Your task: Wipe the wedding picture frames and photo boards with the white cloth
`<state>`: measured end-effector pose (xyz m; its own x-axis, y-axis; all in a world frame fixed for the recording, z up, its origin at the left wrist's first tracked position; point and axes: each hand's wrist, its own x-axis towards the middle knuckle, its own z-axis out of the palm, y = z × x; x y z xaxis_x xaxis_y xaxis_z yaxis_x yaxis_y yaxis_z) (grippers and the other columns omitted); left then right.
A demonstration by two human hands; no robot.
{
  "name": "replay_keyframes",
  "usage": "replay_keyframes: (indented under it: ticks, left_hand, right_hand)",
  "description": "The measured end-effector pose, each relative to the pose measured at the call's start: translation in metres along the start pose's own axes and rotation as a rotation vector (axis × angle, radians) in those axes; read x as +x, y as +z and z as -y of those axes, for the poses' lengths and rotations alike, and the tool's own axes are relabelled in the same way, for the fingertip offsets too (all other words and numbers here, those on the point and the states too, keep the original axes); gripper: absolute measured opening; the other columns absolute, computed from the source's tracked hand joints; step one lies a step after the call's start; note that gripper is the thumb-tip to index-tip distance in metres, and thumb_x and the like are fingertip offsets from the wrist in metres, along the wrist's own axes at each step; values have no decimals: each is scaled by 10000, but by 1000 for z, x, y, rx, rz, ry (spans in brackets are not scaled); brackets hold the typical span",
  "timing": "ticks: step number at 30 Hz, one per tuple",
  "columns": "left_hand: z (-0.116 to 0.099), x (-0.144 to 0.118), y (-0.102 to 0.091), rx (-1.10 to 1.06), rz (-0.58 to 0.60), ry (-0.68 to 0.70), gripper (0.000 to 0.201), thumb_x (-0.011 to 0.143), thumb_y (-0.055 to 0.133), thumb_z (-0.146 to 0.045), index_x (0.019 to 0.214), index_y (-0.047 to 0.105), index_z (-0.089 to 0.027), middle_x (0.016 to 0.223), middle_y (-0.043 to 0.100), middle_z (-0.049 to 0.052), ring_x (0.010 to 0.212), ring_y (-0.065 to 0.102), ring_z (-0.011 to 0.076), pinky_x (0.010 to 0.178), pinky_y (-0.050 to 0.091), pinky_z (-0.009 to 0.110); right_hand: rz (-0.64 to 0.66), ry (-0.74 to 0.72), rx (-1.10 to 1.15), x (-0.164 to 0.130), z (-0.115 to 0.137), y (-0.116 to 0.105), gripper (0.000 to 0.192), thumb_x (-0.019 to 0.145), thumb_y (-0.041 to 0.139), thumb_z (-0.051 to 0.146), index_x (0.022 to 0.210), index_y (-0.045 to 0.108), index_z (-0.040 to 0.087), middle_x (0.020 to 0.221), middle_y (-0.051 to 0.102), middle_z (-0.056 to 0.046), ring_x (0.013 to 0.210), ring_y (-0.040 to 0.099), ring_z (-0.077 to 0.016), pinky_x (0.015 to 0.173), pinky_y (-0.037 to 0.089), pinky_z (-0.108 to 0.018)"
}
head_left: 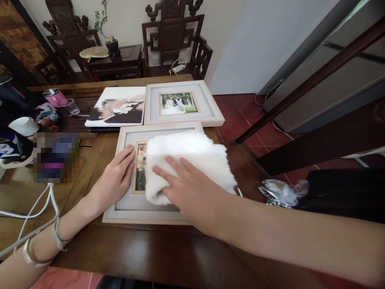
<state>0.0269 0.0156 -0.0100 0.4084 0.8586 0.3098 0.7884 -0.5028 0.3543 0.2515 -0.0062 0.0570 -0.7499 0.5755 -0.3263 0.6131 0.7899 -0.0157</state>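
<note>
Lying crosswise (long axis): white cloth (195,149)

The picture frame (124,202) before you lies flat and face up on the worktop (186,249), with a pale wood rim and a wide, light grey mount. You can see only the left strip of its small, wood-edged picture (140,176). The fluffy white cloth (195,148), folded over and scalloped along its right edge, covers the rest under your right hand (189,188).
</note>
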Motion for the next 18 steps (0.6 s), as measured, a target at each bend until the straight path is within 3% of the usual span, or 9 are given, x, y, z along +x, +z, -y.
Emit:
replay_keyframes:
  ticks: [4,9,14,18]
  left_hand:
    - [0,1,-3,-32,19,3,388,977,365,-184,1303,565,-114,1455,490,170,1372,454,282,1162,370,481]
    - [-5,3,-7,-63,33,-32,277,971,391,-169,1084,639,-117,1238,598,162,1177,594,267,1047,482,436]
    - [-6,5,-5,-49,43,-32,283,991,386,-194,1060,651,-121,1207,614,151,1165,598,261,1042,484,421]
    - [-3,4,-1,-23,30,-25,353,994,385,-223,1237,612,-104,1400,536,168,1307,517,282,1134,407,457]
  right_hand:
    - [-226,-22,-64,28,-6,5,328,890,546,87,1144,727,188,1559,347,-100,1435,257,-409,1130,300,-609]
    - [-498,33,-193,63,-27,-5,403,955,360,41,1135,715,106,1556,343,-151,1435,237,-428,1134,234,-667]
    - [-360,-81,-248,91,-48,-6,440,874,490,9,1280,612,123,1543,383,-165,1460,231,-356,1134,249,-635]
    - [-271,-89,-205,83,-59,-10,435,837,534,-2,1249,613,115,1502,444,-174,1452,257,-337,1116,257,-631]
